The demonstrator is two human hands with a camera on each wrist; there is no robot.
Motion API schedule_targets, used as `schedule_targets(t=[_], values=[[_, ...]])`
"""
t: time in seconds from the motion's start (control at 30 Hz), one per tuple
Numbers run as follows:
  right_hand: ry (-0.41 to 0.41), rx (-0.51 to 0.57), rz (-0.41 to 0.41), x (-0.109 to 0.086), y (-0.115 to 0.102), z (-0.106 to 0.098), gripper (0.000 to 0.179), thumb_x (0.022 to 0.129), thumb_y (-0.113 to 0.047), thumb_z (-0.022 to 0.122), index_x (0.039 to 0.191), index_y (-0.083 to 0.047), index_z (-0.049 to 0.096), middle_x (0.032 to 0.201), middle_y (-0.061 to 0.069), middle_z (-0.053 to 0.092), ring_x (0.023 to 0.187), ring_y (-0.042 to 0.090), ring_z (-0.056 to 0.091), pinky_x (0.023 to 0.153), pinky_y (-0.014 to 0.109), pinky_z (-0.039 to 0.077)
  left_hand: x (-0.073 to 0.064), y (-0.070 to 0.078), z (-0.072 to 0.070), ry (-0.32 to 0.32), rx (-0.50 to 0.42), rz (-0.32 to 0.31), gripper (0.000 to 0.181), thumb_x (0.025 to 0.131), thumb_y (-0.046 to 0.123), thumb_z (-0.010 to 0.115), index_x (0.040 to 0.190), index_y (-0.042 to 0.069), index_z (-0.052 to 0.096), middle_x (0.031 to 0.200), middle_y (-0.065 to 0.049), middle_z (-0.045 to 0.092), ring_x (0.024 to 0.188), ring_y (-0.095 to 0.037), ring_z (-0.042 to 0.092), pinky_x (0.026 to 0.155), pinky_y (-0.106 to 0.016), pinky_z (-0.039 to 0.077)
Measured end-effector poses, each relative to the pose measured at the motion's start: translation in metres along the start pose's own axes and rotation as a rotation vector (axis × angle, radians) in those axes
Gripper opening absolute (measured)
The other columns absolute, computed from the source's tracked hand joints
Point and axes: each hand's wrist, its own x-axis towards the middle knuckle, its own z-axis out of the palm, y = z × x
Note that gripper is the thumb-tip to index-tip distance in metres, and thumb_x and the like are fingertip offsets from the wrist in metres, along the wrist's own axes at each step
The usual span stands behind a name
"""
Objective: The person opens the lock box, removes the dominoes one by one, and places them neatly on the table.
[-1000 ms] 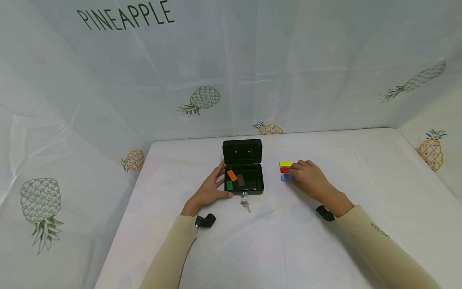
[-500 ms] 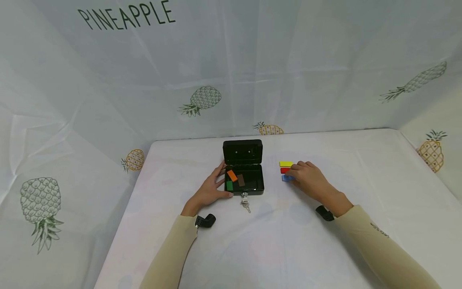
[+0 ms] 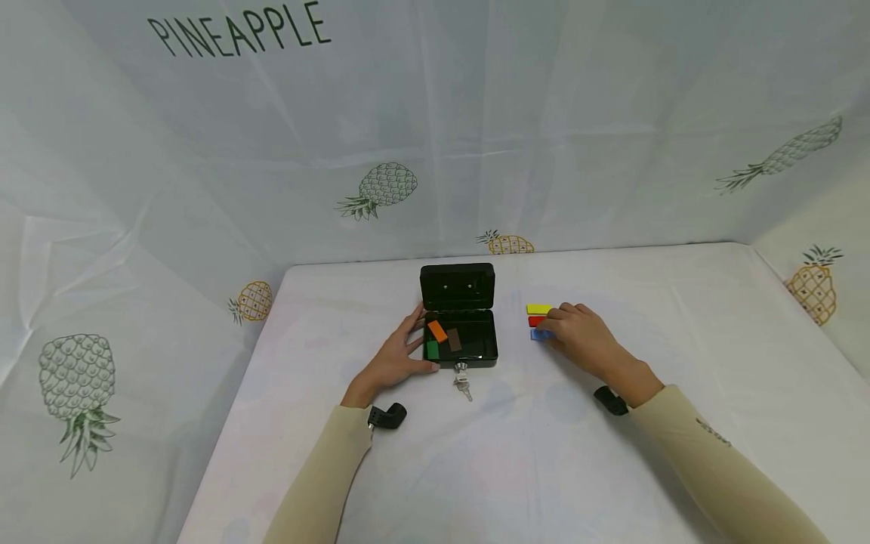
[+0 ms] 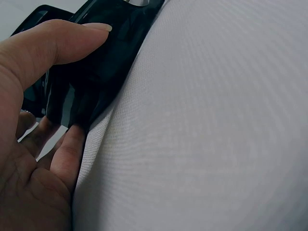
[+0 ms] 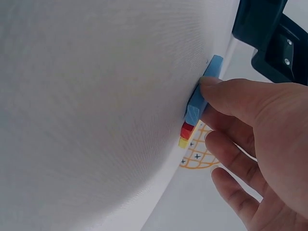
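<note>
A small black cash box [image 3: 479,338] stands on the table with its lid [image 3: 458,286] raised. Orange [image 3: 437,331], brown [image 3: 454,339] and green [image 3: 432,349] blocks lie inside it. My left hand [image 3: 394,359] grips the box's left side, thumb [image 4: 82,43] across the front corner and the other fingers along the side wall. To the right of the box, my right hand [image 3: 581,338] pinches a blue wooden block [image 5: 204,91] between thumb and index finger, low on the table. Just beyond it lie a red block [image 3: 535,321] and a yellow block [image 3: 539,309], both partly covered by the hand.
A key [image 3: 463,389] hangs from the lock at the box's front. The table [image 3: 476,468] has a white cloth, and a pineapple-print sheet [image 3: 578,151] rises behind its far edge. Each wrist wears a black camera mount, such as the left one [image 3: 387,416].
</note>
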Motion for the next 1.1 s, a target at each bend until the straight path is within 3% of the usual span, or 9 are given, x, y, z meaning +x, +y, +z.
schedule_targets(t=[0.3,0.73,1.1], values=[[0.035,0.024,-0.01,-0.001,-0.003,-0.003,0.03,0.076,0.0,0.094,0.102,-0.004,0.081,0.101,0.011,0.076,0.096,0.032,0.068,0.091,0.05,0.062,-0.001,0.001,0.0,0.0,0.001,0.003,0.119,0.084,-0.003,0.086,0.172,0.02,0.01,0.173,-0.016,0.022,0.155,-0.04,0.035,0.124,-0.047,0.04],[0.196,0.069,-0.113,0.015,-0.034,-0.015,0.028,0.076,-0.001,0.093,0.101,-0.006,0.081,0.1,0.005,0.076,0.097,0.027,0.069,0.087,0.045,0.06,-0.001,0.001,0.0,0.003,0.016,0.009,0.12,0.083,-0.002,0.087,0.172,0.019,0.01,0.173,-0.016,0.023,0.156,-0.039,0.034,0.124,-0.047,0.04],[0.177,0.075,-0.122,0.037,-0.064,-0.014,0.026,0.083,-0.012,0.092,0.106,-0.007,0.081,0.102,0.004,0.076,0.099,0.026,0.068,0.088,0.043,0.059,0.001,-0.001,0.0,0.009,0.022,0.014,0.121,0.083,-0.003,0.087,0.172,0.021,0.01,0.173,-0.013,0.024,0.157,-0.035,0.032,0.124,-0.044,0.04]])
